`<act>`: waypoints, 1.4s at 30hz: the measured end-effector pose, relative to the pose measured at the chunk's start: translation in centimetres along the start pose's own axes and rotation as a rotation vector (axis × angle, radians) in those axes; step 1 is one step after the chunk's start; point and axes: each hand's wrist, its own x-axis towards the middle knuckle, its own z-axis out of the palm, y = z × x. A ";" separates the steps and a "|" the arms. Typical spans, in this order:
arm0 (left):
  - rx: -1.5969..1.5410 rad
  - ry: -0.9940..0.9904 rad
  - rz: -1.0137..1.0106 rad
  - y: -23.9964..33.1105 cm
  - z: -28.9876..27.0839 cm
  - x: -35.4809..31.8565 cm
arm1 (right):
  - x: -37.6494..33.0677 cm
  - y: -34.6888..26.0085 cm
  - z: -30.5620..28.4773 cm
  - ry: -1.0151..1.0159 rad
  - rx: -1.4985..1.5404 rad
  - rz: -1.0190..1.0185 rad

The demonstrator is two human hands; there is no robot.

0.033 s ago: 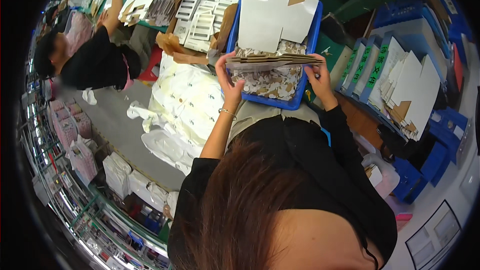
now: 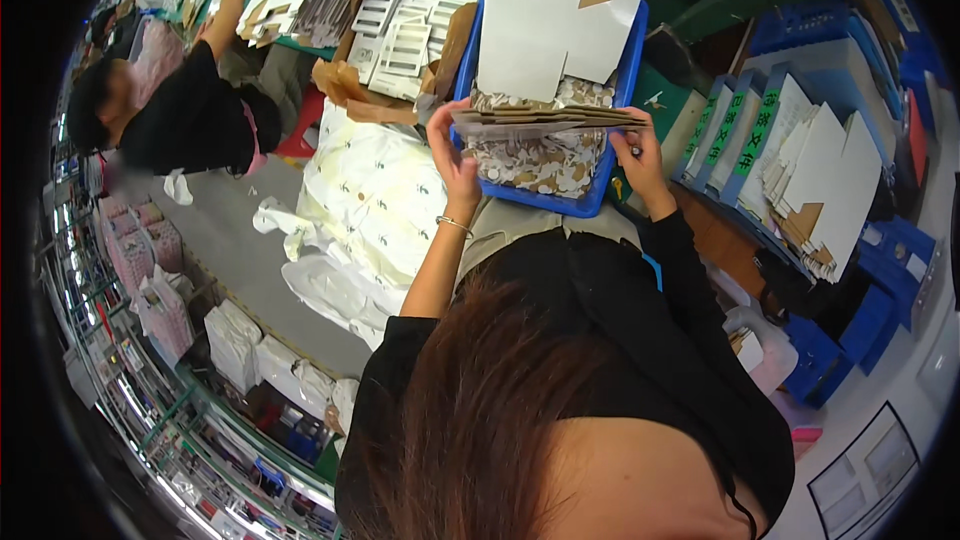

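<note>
Left hand (image 2: 458, 155) and right hand (image 2: 637, 152) clamp their fingers on the two ends of a flat cardboard stack (image 2: 545, 122), held level over a blue bin (image 2: 560, 202) of punched scraps. White die-cut sheets (image 2: 550, 20) fill the bin's far half. Another person (image 2: 190, 110) works far left.

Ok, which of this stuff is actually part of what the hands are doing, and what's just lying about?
In hand:
- stack of flat cardboard pieces, gripped at its ends by the left hand and right hand
- blue bin under it, holding punched scraps and white card blanks

Lying about:
- cream plastic bags
- blue file boxes with card sheets
- a co-worker at a far pile
</note>
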 end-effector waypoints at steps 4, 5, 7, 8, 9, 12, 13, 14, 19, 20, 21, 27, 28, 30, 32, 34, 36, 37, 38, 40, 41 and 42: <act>0.230 -0.027 -0.390 4.2 0.9 2.1 | 0.1 -1.0 1.5 -0.003 0.115 -0.125; 0.299 -0.043 -0.518 4.3 1.0 2.1 | 0.1 -1.0 1.6 0.005 0.150 -0.170; 0.331 0.031 -0.415 3.8 1.1 2.2 | 0.2 -0.6 1.5 0.004 0.085 -0.199; 0.360 0.099 -0.309 3.2 1.2 2.3 | 0.3 -0.2 1.4 0.010 0.019 -0.229; 0.389 0.165 -0.202 2.7 1.2 2.3 | 0.4 0.1 1.4 0.017 -0.047 -0.259; 0.323 0.132 -0.134 1.5 0.4 1.5 | 0.6 1.0 1.7 0.001 -0.029 -0.187; 0.225 0.035 -0.177 1.2 0.0 1.1 | 0.5 1.2 1.7 -0.024 0.049 -0.082; 0.127 -0.061 -0.218 0.9 -0.4 0.8 | 0.5 1.4 1.8 -0.048 0.128 0.022; 0.023 -0.241 -0.312 2.8 -0.5 2.0 | 1.5 3.0 1.8 0.063 0.088 -0.105; 0.023 -0.268 -0.328 3.8 -0.4 2.5 | 1.7 3.1 1.6 0.106 0.049 -0.183; -0.071 -0.310 -0.360 5.4 -0.3 3.0 | 2.4 1.6 0.9 0.173 0.083 -0.192; -0.523 -0.687 -0.838 14.5 -3.0 6.8 | 4.5 -16.9 -4.3 -0.262 -0.489 -0.261; -0.319 -0.793 -0.818 15.0 -2.9 7.2 | 4.9 -18.7 -4.0 -0.256 -0.490 -0.263; 0.092 -0.983 -0.760 15.5 -2.9 7.4 | 5.5 -20.6 -2.7 -0.443 -0.737 -0.426; 0.545 -0.974 -0.552 14.8 0.2 5.9 | 5.8 -21.0 0.1 -0.373 -0.824 -0.633; 0.573 -0.822 -0.529 12.4 -0.4 3.9 | 6.0 -21.6 2.3 -0.330 -0.877 -0.727; 0.588 -0.692 -0.504 10.6 -1.1 2.3 | 6.4 -21.5 3.9 -0.303 -0.953 -0.824; 0.530 -0.628 -0.539 10.4 -1.2 1.6 | 6.8 -20.9 4.4 -0.321 -0.972 -0.827; 0.469 -0.563 -0.571 10.0 -1.0 1.1 | 7.3 -20.0 4.8 -0.307 -0.983 -0.811; 0.357 -0.411 -0.643 9.2 -1.0 -0.2 | 7.8 -18.1 5.5 -0.271 -1.044 -0.824; 0.354 -0.417 -0.649 8.3 -1.4 -0.7 | 7.4 -18.3 5.2 -0.196 -0.994 -0.795; 0.308 -0.345 -0.737 7.2 -1.8 -1.2 | 6.8 -18.5 4.6 -0.121 -0.942 -0.763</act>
